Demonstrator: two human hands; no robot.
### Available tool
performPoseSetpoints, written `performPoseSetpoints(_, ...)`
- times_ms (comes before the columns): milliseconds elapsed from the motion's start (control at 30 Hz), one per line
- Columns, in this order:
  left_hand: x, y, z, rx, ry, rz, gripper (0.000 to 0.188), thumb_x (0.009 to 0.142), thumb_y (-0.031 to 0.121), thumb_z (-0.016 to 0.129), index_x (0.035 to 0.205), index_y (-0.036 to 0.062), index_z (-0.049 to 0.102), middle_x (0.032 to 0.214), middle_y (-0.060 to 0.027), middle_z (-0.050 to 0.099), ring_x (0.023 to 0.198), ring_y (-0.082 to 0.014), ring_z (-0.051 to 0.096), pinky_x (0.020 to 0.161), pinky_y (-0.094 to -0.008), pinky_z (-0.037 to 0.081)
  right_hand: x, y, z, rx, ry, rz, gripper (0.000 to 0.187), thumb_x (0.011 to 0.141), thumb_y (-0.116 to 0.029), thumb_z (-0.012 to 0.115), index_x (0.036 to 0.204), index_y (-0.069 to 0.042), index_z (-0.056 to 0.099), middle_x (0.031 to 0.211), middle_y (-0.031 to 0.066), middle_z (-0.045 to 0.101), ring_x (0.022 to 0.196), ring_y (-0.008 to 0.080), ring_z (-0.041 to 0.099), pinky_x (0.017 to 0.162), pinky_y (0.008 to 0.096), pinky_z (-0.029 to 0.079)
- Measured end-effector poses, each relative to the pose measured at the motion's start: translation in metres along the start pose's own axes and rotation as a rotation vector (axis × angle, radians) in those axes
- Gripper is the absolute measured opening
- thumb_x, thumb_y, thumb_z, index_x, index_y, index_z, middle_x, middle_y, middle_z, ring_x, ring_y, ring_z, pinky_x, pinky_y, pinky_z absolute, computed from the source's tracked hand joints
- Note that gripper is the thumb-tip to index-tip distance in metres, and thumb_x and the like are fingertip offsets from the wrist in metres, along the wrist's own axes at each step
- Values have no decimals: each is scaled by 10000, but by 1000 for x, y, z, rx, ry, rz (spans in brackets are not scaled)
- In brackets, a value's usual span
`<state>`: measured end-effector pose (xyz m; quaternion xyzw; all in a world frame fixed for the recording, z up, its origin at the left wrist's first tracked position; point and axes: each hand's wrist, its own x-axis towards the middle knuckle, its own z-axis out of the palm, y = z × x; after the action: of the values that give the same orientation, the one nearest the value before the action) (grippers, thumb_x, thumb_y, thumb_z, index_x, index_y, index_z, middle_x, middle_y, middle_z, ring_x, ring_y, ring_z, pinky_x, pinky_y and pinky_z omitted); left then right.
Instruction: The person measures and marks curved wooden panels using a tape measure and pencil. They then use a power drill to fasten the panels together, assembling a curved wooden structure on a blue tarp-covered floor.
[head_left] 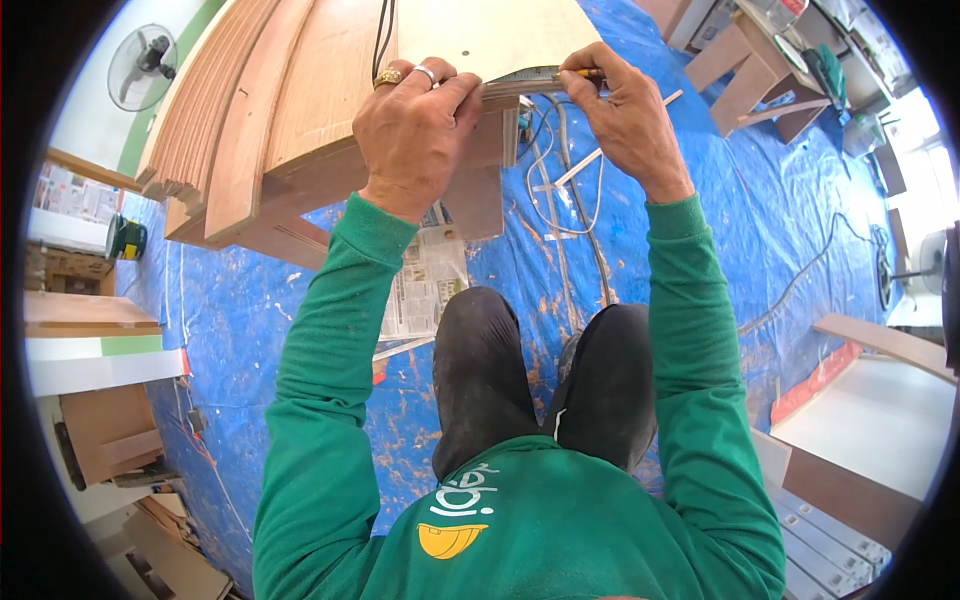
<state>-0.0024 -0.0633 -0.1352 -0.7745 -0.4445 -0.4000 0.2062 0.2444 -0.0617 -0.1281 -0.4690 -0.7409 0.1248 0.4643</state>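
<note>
A metal measuring strip (530, 75) lies along the near edge of the pale board (490, 30), between my hands. My right hand (622, 115) pinches a yellow pencil (584, 73) at its right end; my left hand (416, 132), fingers curled, touches the board's edge, whether gripping I cannot tell. Blue sheeting (720, 200) spreads below

Upper garment: green long-sleeved top (610, 540), creased along both sleeves, with ribbed cuffs (382, 232) at the wrists. Chest markings: white lettering (462, 492) and a yellow helmet-shaped emblem (452, 541). Left hand (408, 140): ornate gold-coloured ring (388, 76), plain silver-coloured ring (427, 74). Legwear: black trousers (484, 365).
</note>
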Motion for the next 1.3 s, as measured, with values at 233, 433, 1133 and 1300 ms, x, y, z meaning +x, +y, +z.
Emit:
performPoseSetpoints(233, 0, -1, 2, 3, 7, 7, 106, 889, 236, 862, 967, 165, 849, 945, 44, 755, 899, -211, 715, 782, -360, 587, 0, -4, -2, 10, -26, 46, 199, 1053, -195, 704, 1100, -1, 707, 926, 188, 762, 839, 292, 742, 773, 429, 579)
performPoseSetpoints(433, 0, -3, 5, -5, 31, 16, 85, 888, 245, 858, 947, 185, 843, 938, 56, 752, 888, -213, 716, 765, -357, 580, 0, 0, -1, 9, -19, 27, 202, 1050, -198, 703, 1103, -4, 714, 941, 187, 766, 856, 299, 745, 781, 431, 579)
performPoseSetpoints(1133, 5, 4, -2, -8, -3, 11, 103, 904, 210, 863, 966, 130, 847, 950, 7, 767, 870, -239, 720, 798, -379, 591, 2, 3, -2, -19, -17, 10, 191, 1029, -192, 700, 1091, -12, 712, 913, 175, 739, 817, 272, 718, 754, 410, 553)
performPoseSetpoints(1300, 1, -2, -2, -25, -9, -31, 83, 907, 202, 860, 954, 133, 850, 934, 1, 766, 847, -241, 720, 783, -381, 591, -10, 2, -11, 329, 390, 154, 165, 1048, -174, 679, 1073, -15, 716, 895, 96, 730, 834, 155, 682, 762, 330, 538)
